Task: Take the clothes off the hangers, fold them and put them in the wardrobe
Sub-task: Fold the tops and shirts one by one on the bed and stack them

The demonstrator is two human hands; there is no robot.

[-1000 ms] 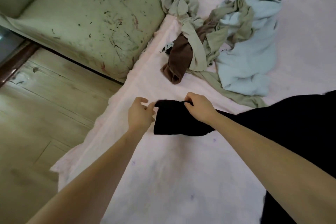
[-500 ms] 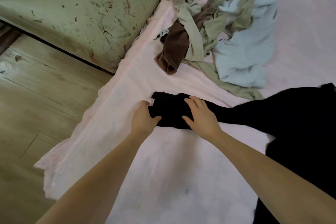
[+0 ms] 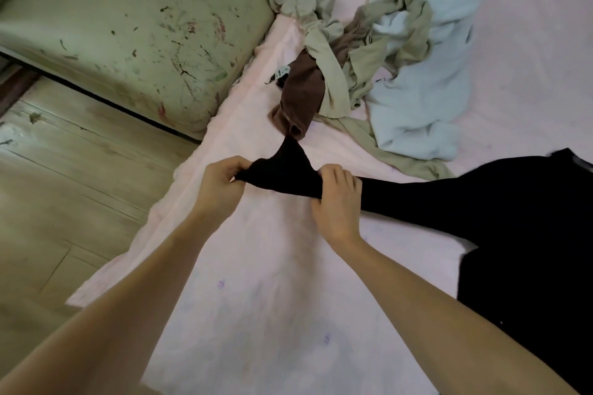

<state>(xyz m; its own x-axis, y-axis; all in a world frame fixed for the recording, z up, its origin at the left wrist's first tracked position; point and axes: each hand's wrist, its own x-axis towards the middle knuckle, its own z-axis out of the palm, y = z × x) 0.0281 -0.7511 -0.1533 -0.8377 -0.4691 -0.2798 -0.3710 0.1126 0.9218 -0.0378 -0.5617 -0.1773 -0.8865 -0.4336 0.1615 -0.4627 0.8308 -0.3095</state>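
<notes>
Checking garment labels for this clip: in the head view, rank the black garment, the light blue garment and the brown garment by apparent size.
1. black garment, though nearest the camera and cut off by the frame
2. light blue garment, partly covered
3. brown garment, partly buried, so its true size is unsure

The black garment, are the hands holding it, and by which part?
Yes. Both hands grip the black garment at the end of its sleeve: the left hand holds the tip and the right hand holds it just behind.
</notes>
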